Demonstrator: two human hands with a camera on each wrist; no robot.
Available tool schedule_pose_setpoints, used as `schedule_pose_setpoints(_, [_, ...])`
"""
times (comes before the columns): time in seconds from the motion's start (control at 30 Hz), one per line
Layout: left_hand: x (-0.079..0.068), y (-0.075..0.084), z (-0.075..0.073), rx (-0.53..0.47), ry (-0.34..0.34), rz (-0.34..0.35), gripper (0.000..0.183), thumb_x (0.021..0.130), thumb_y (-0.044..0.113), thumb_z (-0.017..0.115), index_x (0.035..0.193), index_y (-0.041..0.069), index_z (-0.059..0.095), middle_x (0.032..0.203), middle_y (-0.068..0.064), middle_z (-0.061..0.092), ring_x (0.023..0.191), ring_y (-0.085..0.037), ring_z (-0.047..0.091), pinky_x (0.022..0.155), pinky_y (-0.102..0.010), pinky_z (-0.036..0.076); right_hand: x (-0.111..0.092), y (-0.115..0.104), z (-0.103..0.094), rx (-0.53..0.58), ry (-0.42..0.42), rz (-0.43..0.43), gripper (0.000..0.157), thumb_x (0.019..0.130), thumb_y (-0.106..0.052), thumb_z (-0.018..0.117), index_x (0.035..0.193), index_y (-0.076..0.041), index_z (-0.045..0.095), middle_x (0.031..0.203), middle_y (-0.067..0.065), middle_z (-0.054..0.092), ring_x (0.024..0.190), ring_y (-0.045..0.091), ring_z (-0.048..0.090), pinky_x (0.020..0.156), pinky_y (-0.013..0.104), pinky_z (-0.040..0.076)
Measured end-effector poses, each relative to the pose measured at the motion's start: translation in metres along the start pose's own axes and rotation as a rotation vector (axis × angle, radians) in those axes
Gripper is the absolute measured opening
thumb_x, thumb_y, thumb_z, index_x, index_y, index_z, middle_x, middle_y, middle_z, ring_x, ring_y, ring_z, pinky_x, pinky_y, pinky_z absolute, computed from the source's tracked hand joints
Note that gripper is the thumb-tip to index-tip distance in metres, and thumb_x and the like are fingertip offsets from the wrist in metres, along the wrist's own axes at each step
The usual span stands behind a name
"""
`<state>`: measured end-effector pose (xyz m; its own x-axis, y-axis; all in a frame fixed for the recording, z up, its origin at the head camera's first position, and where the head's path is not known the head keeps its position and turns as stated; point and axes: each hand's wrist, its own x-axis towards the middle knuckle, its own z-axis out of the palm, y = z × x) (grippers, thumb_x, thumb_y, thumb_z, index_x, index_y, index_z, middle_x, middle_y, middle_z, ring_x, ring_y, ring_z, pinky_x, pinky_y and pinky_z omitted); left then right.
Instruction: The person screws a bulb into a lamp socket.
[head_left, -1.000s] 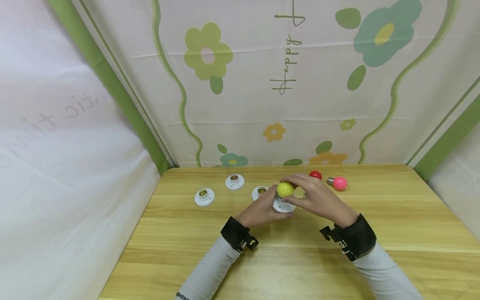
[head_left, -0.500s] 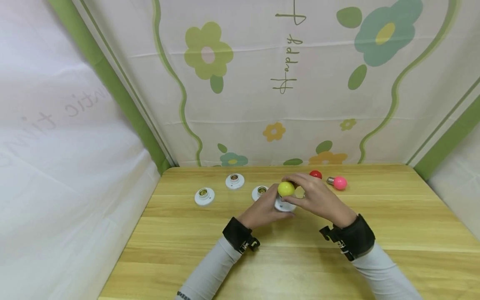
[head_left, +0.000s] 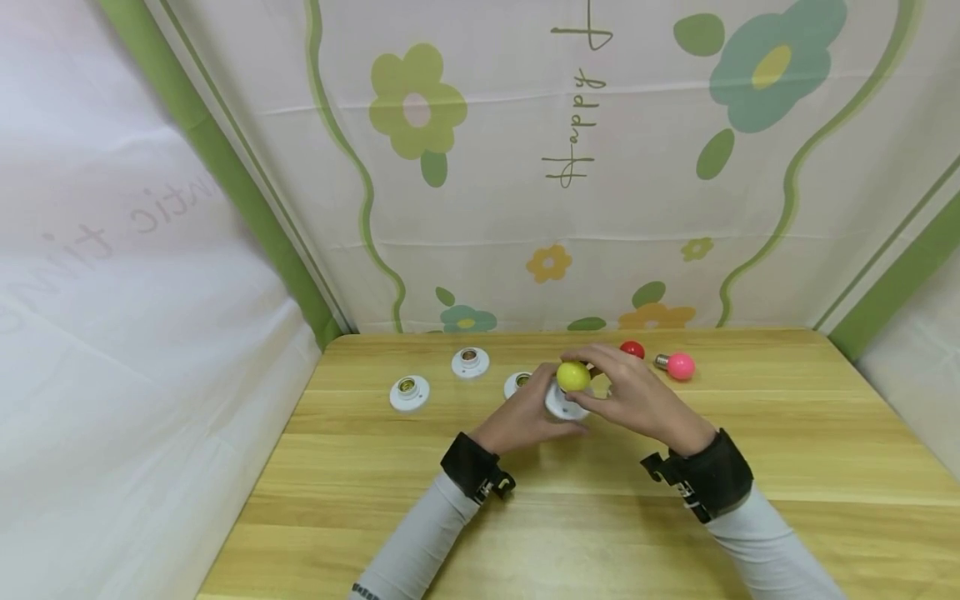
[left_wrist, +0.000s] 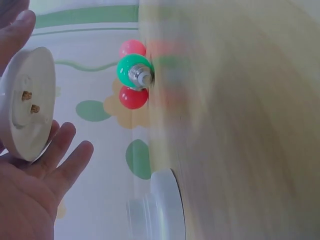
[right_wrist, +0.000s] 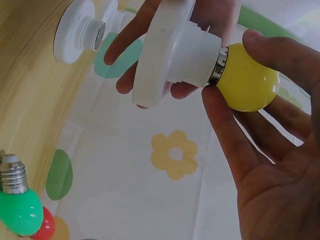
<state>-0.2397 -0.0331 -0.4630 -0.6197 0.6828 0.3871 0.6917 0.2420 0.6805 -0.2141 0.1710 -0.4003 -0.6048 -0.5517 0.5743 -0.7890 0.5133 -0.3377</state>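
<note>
Soft light, faint shadows, yellow bulb (right_wrist: 248, 80) glinting

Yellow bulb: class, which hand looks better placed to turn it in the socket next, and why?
Probably the right hand: it pinches the yellow bulb, whose metal base shows just outside the white socket. The left hand holds the socket, so it seems better for steadying.

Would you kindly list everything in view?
table: one, tan, across foreground
held socket: one, white, above table
table sockets: three, white, table's left half
yellow bulb: one, yellow, at held socket's mouth
red bulb: one, red, table's far right
pink bulb: one, pink, right of red bulb
green bulb: one, green, near red bulb
printed fabric: count unclear, white, behind table
wrist straps: two, black, on wrists
sleeves: two, grey, on forearms
left hand: one, gripping held socket
right hand: one, pinching yellow bulb
</note>
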Motion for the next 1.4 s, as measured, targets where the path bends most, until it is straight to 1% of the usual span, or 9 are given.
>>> schedule_pose_setpoints(0.17, [-0.003, -0.001, -0.003, 0.05, -0.007, -0.041, 0.096, 0.077, 0.051, 0.075, 0.15, 0.028, 0.017, 0.137, 0.005, 0.038, 0.121, -0.007, 0.043, 0.099, -0.026, 0.044, -0.002, 0.001, -0.002, 0.0, -0.011, -0.006, 0.051, 0.079, -0.019, 0.079, 0.125, -0.008, 0.059, 0.124, 0.005, 0.059, 0.107, 0.014, 0.057, 0.08, 0.035, 0.056])
schedule_pose_setpoints(0.3, [-0.005, -0.003, -0.004, 0.049, -0.014, -0.053, 0.095, 0.077, 0.056, 0.072, 0.15, 0.03, 0.017, 0.141, 0.007, 0.035, 0.126, -0.006, 0.039, 0.103, -0.028, 0.042, -0.004, 0.003, -0.002, 0.004, -0.015, -0.013, 0.048, 0.078, -0.018, 0.079, 0.122, -0.009, 0.061, 0.123, 0.004, 0.06, 0.108, 0.016, 0.057, 0.082, 0.037, 0.056])
schedule_pose_setpoints(0.43, [-0.006, -0.006, -0.006, 0.074, -0.025, -0.05, 0.092, 0.076, 0.059, 0.071, 0.149, 0.028, 0.022, 0.142, 0.006, 0.036, 0.129, -0.008, 0.038, 0.106, -0.036, 0.04, -0.009, 0.006, -0.002, -0.012, -0.021, -0.001, 0.048, 0.077, -0.019, 0.081, 0.12, -0.01, 0.063, 0.12, 0.003, 0.061, 0.109, 0.016, 0.057, 0.083, 0.038, 0.056])
schedule_pose_setpoints(0.53, [-0.008, -0.007, -0.007, 0.088, -0.029, -0.06, 0.092, 0.076, 0.06, 0.07, 0.148, 0.021, 0.026, 0.143, -0.001, 0.039, 0.13, -0.013, 0.038, 0.106, -0.041, 0.04, -0.014, 0.009, -0.002, -0.034, -0.035, 0.028, 0.048, 0.076, -0.021, 0.081, 0.12, -0.01, 0.063, 0.12, 0.003, 0.061, 0.108, 0.016, 0.057, 0.081, 0.038, 0.056])
schedule_pose_setpoints(0.67, [-0.012, -0.007, -0.009, 0.102, -0.034, -0.087, 0.093, 0.078, 0.06, 0.069, 0.147, 0.013, 0.028, 0.144, -0.006, 0.04, 0.13, -0.014, 0.038, 0.107, -0.04, 0.04, -0.023, 0.015, -0.002, -0.04, -0.062, 0.078, 0.049, 0.076, -0.023, 0.081, 0.119, -0.01, 0.062, 0.12, 0.005, 0.061, 0.104, 0.018, 0.058, 0.078, 0.04, 0.057])
schedule_pose_setpoints(0.83, [-0.015, -0.009, -0.01, 0.111, -0.039, -0.103, 0.091, 0.08, 0.061, 0.067, 0.147, 0.012, 0.029, 0.144, -0.006, 0.04, 0.13, -0.02, 0.04, 0.106, -0.041, 0.04, -0.034, 0.023, -0.002, -0.062, -0.096, 0.139, 0.048, 0.077, -0.026, 0.081, 0.119, -0.011, 0.063, 0.116, 0.003, 0.062, 0.102, 0.018, 0.058, 0.08, 0.04, 0.055])
schedule_pose_setpoints(1.0, [-0.017, -0.012, -0.01, 0.086, -0.051, -0.123, 0.09, 0.081, 0.061, 0.065, 0.146, 0.011, 0.03, 0.144, -0.006, 0.041, 0.13, -0.024, 0.041, 0.106, -0.044, 0.04, -0.044, 0.029, -0.002, -0.07, -0.129, 0.181, 0.047, 0.077, -0.027, 0.081, 0.118, -0.011, 0.063, 0.115, 0.002, 0.062, 0.1, 0.018, 0.058, 0.08, 0.04, 0.054])
schedule_pose_setpoints(1.2, [-0.019, -0.014, -0.011, 0.092, -0.053, -0.163, 0.089, 0.08, 0.063, 0.064, 0.146, 0.013, 0.032, 0.142, -0.001, 0.042, 0.129, -0.024, 0.042, 0.107, -0.04, 0.04, -0.055, 0.039, 0.0, -0.066, -0.147, 0.194, 0.047, 0.076, -0.024, 0.081, 0.117, -0.009, 0.064, 0.113, 0.001, 0.063, 0.095, 0.015, 0.06, 0.078, 0.038, 0.055])
schedule_pose_setpoints(1.4, [-0.02, -0.015, -0.011, 0.111, -0.054, -0.161, 0.086, 0.081, 0.063, 0.063, 0.144, 0.013, 0.035, 0.141, 0.0, 0.043, 0.128, -0.024, 0.042, 0.106, -0.039, 0.041, -0.06, 0.044, 0.002, -0.052, -0.151, 0.208, 0.048, 0.075, -0.024, 0.083, 0.117, -0.011, 0.063, 0.111, 0.0, 0.063, 0.094, 0.014, 0.06, 0.078, 0.037, 0.056])
